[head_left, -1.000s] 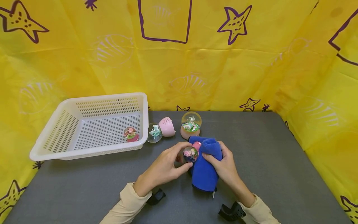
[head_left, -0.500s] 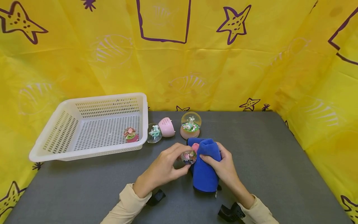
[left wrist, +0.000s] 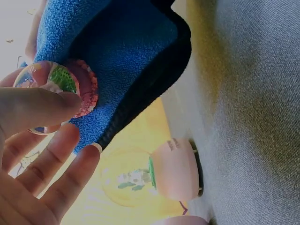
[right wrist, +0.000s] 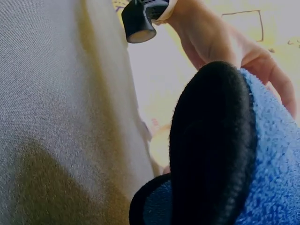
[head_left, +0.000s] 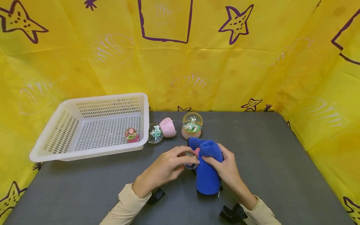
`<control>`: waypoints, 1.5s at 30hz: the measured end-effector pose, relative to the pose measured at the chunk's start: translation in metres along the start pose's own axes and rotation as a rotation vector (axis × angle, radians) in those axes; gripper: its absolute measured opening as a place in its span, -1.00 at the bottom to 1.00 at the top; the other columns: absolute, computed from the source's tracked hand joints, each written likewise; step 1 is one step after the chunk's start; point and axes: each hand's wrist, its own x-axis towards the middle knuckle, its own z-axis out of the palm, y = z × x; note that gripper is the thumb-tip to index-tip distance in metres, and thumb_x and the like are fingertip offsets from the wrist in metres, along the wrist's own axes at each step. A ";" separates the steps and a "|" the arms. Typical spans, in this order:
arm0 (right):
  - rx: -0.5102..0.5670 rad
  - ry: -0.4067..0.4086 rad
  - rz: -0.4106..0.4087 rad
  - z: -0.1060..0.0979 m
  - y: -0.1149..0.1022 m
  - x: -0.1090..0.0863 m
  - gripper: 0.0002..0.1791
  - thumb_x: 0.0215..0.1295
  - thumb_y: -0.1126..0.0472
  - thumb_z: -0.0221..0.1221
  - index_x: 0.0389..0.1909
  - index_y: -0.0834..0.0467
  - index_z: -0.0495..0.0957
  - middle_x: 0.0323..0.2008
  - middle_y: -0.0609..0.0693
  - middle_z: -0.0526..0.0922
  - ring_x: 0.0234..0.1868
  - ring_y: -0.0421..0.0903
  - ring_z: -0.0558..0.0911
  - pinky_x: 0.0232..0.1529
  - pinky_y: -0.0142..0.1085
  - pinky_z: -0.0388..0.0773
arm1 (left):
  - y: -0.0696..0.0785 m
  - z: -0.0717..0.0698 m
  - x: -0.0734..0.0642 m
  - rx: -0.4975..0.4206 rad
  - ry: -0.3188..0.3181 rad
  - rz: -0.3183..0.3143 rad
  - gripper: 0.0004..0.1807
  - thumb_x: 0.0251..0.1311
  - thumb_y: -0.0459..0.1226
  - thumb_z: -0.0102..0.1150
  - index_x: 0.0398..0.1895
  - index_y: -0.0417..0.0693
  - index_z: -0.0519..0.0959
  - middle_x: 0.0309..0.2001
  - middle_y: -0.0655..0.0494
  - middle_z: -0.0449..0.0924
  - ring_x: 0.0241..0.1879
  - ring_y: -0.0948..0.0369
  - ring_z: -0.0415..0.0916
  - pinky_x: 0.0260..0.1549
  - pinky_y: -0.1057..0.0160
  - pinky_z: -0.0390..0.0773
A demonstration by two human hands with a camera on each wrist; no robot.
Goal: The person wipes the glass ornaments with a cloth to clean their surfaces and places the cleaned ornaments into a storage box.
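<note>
A small snow globe (head_left: 191, 165) with a pink base is pinched between the thumb and fingers of my left hand (head_left: 166, 165). In the left wrist view the snow globe (left wrist: 61, 80) shows a green and pink inside, and its beaded base rests against blue cloth. My right hand (head_left: 225, 164) grips that folded blue cloth (head_left: 208, 175), thumb on the near side. The cloth (right wrist: 276, 154) hides most of the right wrist view. Just beyond the hands stands a larger snow globe (head_left: 192, 125) on a pale pink base, upright.
A white perforated basket (head_left: 84, 154) sits at the left, with a small pink snow globe (head_left: 131, 135) inside. Beside its right wall another snow globe (head_left: 163, 129) with a pink base lies on its side. Yellow printed cloth (head_left: 174, 62) walls the grey table (head_left: 270, 162).
My left fingers have shifted over the small globe, covering more of it as it turns slightly. The blue cloth has moved a little right and toward me, still in my right hand.
</note>
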 end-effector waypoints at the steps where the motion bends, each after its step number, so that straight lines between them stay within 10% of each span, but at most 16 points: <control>1: -0.008 0.006 -0.007 0.000 0.000 0.000 -0.63 0.18 0.35 0.32 0.02 0.30 0.56 -0.09 0.26 0.67 -0.25 -0.20 0.71 -0.23 -0.27 0.68 | 0.000 0.000 0.000 -0.005 -0.003 -0.007 -0.47 0.04 -0.56 0.28 0.04 0.14 0.64 0.09 0.09 0.57 0.04 0.25 0.55 -0.05 0.37 0.59; 10: 0.048 0.066 0.024 -0.003 -0.001 0.002 -0.66 0.23 0.38 0.25 0.03 0.26 0.55 -0.13 0.02 0.69 -0.25 -0.18 0.72 -0.22 -0.27 0.68 | 0.000 -0.004 -0.001 -0.067 0.030 -0.159 -0.48 0.08 -0.34 0.43 0.16 0.09 0.57 0.01 0.19 0.62 -0.17 0.36 0.59 -0.22 0.40 0.60; 14: 0.212 0.073 0.033 -0.005 -0.003 0.002 -0.75 0.26 0.42 0.18 -0.09 0.09 0.57 -0.25 -0.16 0.68 -0.30 -0.17 0.72 -0.25 -0.25 0.69 | 0.001 -0.009 -0.002 -0.232 0.069 -0.265 -0.44 0.13 -0.30 0.39 0.22 -0.05 0.44 -0.12 0.14 0.67 -0.28 0.35 0.57 -0.24 0.33 0.62; 21: 0.365 -0.233 -0.029 -0.013 0.000 0.001 -0.66 0.37 0.38 0.05 -0.02 -0.12 0.55 -0.18 -0.20 0.68 -0.23 -0.22 0.72 -0.22 -0.25 0.70 | 0.003 -0.012 -0.002 -0.467 -0.043 -0.319 -0.48 0.28 -0.35 0.22 0.29 -0.06 0.33 0.01 0.06 0.60 -0.24 0.34 0.57 -0.16 0.30 0.61; 32: 0.182 -0.069 -0.072 -0.012 0.002 0.003 -0.64 0.22 0.47 0.18 -0.11 -0.04 0.57 -0.24 -0.22 0.68 -0.26 -0.23 0.68 -0.25 -0.31 0.68 | 0.003 -0.010 -0.001 -0.418 -0.097 -0.231 -0.48 0.10 -0.40 0.37 0.11 0.02 0.41 -0.21 0.17 0.55 -0.25 0.35 0.49 -0.22 0.28 0.59; 45: 0.279 -0.153 0.049 -0.013 -0.002 0.001 -0.73 0.31 0.37 0.13 -0.10 -0.05 0.57 -0.23 -0.18 0.68 -0.28 -0.20 0.70 -0.24 -0.25 0.69 | 0.005 -0.012 -0.001 -0.243 -0.021 -0.297 -0.45 0.04 -0.31 0.44 0.10 0.03 0.41 -0.26 0.22 0.57 -0.33 0.24 0.53 -0.29 0.40 0.53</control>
